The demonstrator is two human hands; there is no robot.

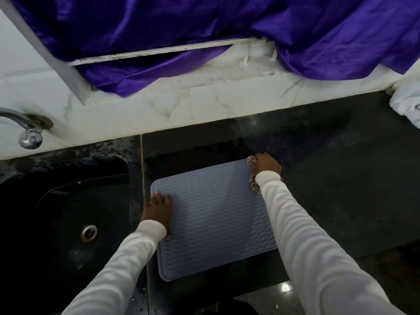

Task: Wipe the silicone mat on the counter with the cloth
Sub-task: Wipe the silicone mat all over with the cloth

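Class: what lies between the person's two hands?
In the head view, only bare ridged mat lies between the left hand and the right hand gripping the cloth.

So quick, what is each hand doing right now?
Left hand: open, pressed flat on the silicone mat near its left edge.
Right hand: closed around the bunched cloth at the mat's far right corner.

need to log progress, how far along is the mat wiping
Done: the silicone mat lies flat on the counter, left hand pressing its left edge. In hand: right hand grips the bunched cloth at the far right corner. Left: most of the mat; no wiped area is distinguishable.
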